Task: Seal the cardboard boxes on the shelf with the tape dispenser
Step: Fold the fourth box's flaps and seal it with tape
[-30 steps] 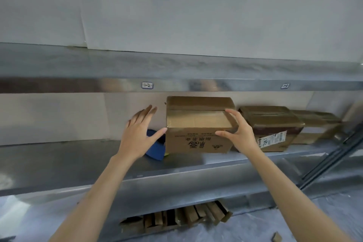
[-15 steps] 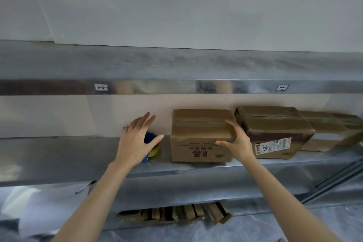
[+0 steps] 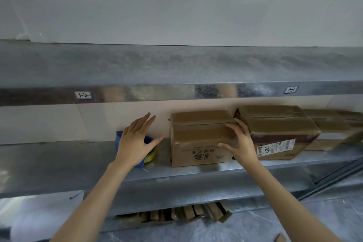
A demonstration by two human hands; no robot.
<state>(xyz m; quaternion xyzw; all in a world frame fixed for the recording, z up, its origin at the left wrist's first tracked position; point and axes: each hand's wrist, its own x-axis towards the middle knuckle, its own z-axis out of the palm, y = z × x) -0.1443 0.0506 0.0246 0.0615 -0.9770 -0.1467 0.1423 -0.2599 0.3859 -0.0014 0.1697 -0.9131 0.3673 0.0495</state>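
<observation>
A brown cardboard box (image 3: 198, 139) with printed characters on its front stands on the metal shelf (image 3: 59, 161), its top flaps closed. My right hand (image 3: 240, 143) rests on the box's right front corner, fingers spread over the top edge and thumb on the front face. My left hand (image 3: 137, 141) hovers open to the left of the box, fingers straight, not touching it. Behind that hand stands a blue tape dispenser (image 3: 149, 150) with a yellow roll, mostly hidden.
A second box (image 3: 275, 129) with a white shipping label sits right of the first, and a third box (image 3: 334, 124) beyond it. An upper shelf (image 3: 176, 90) hangs low overhead. Flattened cardboard pieces (image 3: 176, 214) lie under the shelf on the floor.
The box has slid back onto the shelf under my right hand. My left hand moved away from the box's left side, toward the blue dispenser. The view shifted right.
</observation>
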